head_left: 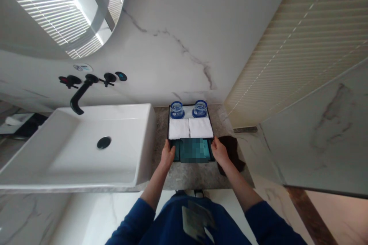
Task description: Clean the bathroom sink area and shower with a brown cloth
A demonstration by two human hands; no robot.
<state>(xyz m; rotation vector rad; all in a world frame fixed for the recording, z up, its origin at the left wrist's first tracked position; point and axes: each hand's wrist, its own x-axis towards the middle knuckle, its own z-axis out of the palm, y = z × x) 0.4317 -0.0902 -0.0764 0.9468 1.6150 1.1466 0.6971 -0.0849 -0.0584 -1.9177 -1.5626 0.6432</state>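
A dark-rimmed amenity tray (188, 112) rests on the grey stone counter to the right of the sink. My left hand (167, 154) is closed on its left edge near the front, and my right hand (219, 151) grips the opposite edge. Two glass cups (177, 110) with blue rims stand at the back of the tray on blue coasters. In front of them lie two folded white towels (200, 127), side by side. The front compartment holds teal packets (194, 150), partly blurred. Beside my right hand, a dark brown cloth (235, 155) lies crumpled on the counter.
A white rectangular sink (120, 176) takes up the counter's left side, below a black wall faucet (79, 97) with two handles. A round mirror (115, 15) hangs above. At far left stands a tissue box (18, 124). Blinds (287, 49) and a marble-patterned panel (319, 134) are at right.
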